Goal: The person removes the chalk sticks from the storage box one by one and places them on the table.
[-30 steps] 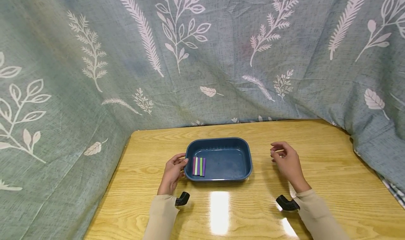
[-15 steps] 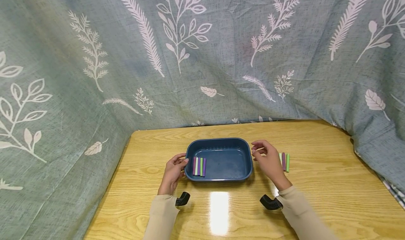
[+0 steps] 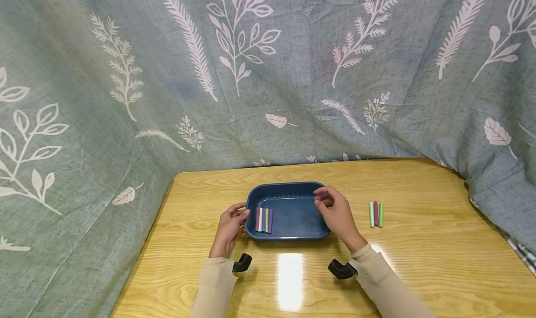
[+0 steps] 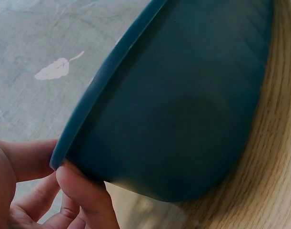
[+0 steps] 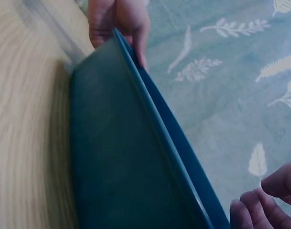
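A dark blue rectangular plastic tub (image 3: pixel 293 238) stands on the table. Inside it, along the left end, several short coloured sticks (image 3: pixel 263 220) in purple, white and green lie side by side. My left hand (image 3: pixel 229 227) grips the tub's left end, and the left wrist view shows thumb and fingers pinching its rim (image 4: pixel 95 93). My right hand (image 3: pixel 338 215) hovers over the tub's right end with thumb and fingers curled close together. In the right wrist view its fingertips (image 5: pixel 247 210) are beside the rim; I cannot tell whether they hold a stick.
Three more sticks (image 3: pixel 376 214), pale green, purplish and bright green, lie on the wooden table (image 3: pixel 418 243) right of the tub. A patterned grey-green curtain (image 3: pixel 293 85) hangs behind the table and at both sides.
My right hand has moved left, from over the sticks on the right to above the tub's right end, uncovering those three sticks. My left hand has stayed on the tub.
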A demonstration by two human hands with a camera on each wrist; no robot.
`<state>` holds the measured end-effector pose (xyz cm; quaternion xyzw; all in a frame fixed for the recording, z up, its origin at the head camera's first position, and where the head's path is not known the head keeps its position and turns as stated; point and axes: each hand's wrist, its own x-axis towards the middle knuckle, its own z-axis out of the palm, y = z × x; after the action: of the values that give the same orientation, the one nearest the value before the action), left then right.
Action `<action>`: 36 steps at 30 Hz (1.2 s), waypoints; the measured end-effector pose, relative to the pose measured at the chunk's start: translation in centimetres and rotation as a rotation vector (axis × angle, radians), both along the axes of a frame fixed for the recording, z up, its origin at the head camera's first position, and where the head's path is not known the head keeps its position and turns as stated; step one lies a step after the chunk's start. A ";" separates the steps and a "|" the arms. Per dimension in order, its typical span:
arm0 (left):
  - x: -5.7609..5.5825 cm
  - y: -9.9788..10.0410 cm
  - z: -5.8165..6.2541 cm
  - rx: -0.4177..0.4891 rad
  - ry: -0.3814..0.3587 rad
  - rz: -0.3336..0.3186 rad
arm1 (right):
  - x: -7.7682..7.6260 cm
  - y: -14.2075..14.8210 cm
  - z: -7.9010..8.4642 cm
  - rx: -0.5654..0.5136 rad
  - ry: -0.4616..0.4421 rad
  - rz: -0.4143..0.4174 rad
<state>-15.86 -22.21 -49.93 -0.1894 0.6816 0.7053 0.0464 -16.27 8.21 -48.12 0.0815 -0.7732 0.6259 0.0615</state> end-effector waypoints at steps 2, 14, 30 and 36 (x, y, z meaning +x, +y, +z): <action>0.0 0.0 0.1 0.001 -0.002 0.000 | 0.1 -0.5 -0.1 -0.006 0.005 0.015; -0.1 0.1 -0.1 -0.013 -0.001 0.004 | 0.1 -2.9 -0.6 -0.002 0.021 0.021; -0.1 0.0 -0.2 0.003 0.006 0.015 | 0.3 -6.0 -1.2 0.057 0.044 0.001; 0.0 0.2 0.0 -0.003 -0.001 0.007 | 0.1 -6.8 -1.4 0.074 0.039 0.003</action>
<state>-15.83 -22.04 -49.91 -0.1922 0.6821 0.7042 0.0439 -16.17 1.44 -49.52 0.0969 -0.7945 0.5951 0.0728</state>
